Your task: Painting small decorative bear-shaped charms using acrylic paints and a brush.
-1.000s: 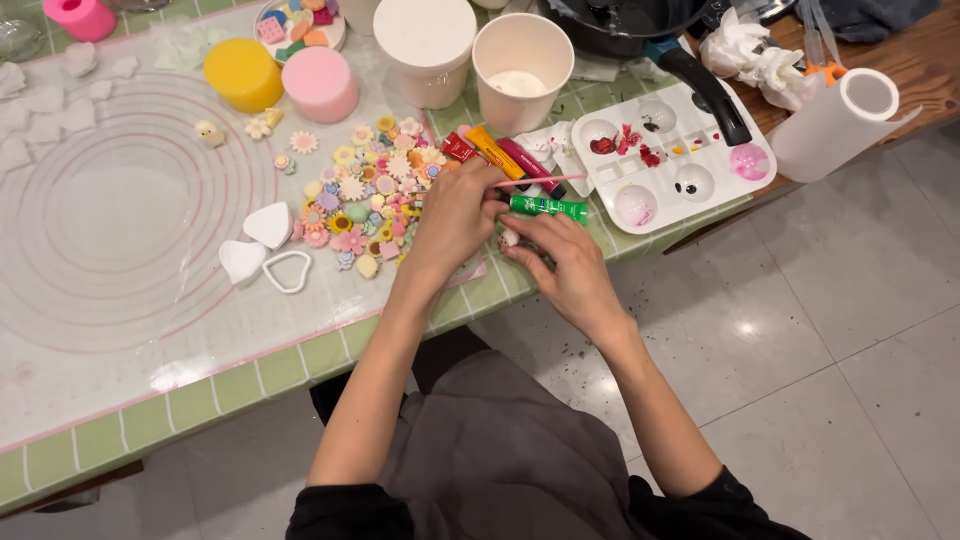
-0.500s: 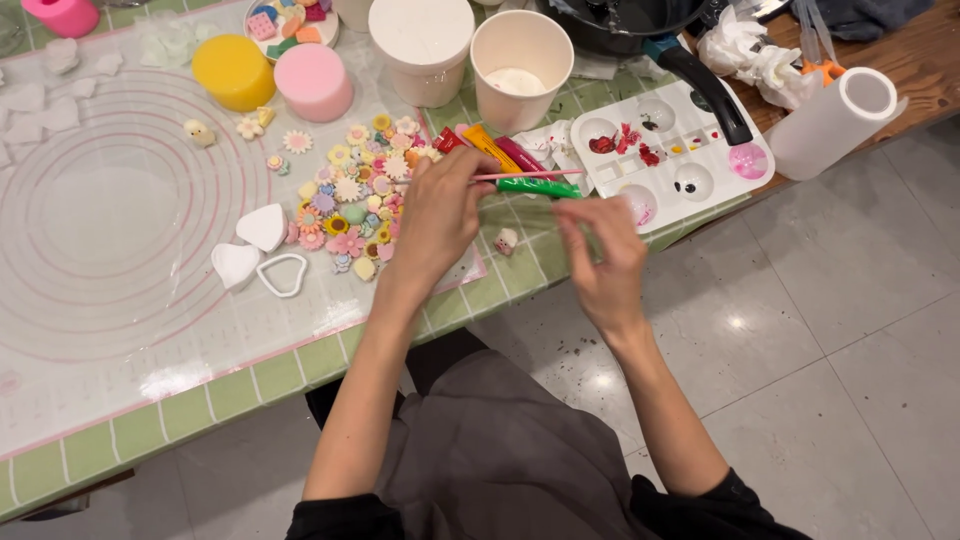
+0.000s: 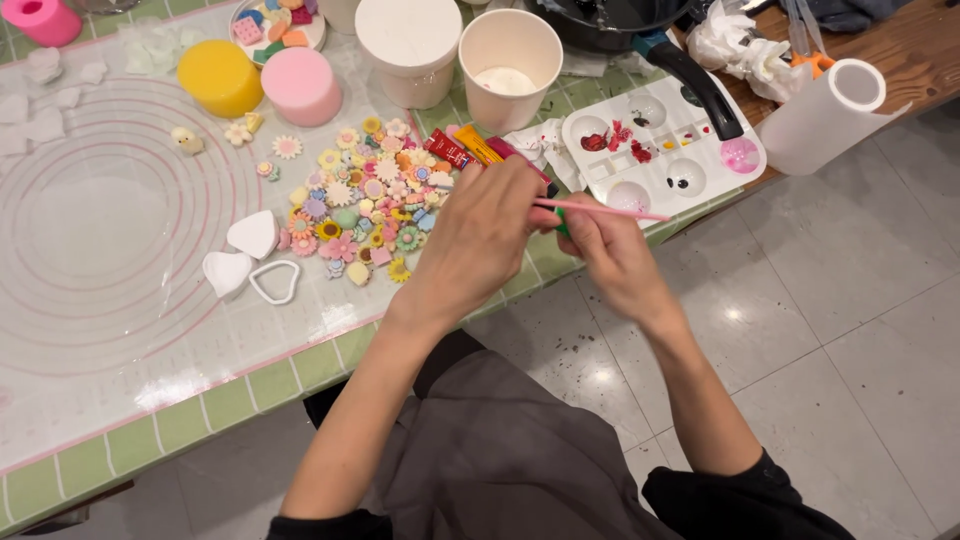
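My left hand (image 3: 478, 238) and my right hand (image 3: 612, 255) meet at the front edge of the green tiled table (image 3: 200, 420). The left hand's fingers are closed around one end of a thin pink brush (image 3: 620, 211), which sticks out to the right over my right fingers. A small green paint tube (image 3: 561, 226) shows only as a sliver between the hands, with my right hand closed on it. Most of the tube is hidden.
Red and yellow paint tubes (image 3: 465, 148) lie just beyond my left hand. Nearby are a white paint palette (image 3: 600, 122), a paper cup (image 3: 510, 60), a white tub (image 3: 408, 40), a pile of flower charms (image 3: 365, 210), white hearts (image 3: 253, 235), a clear mat (image 3: 100, 220) and a black pan handle (image 3: 695, 85).
My hands were apart half a second ago with the green tube and brush lying between them. Now they have closed together, and the tube is almost hidden.
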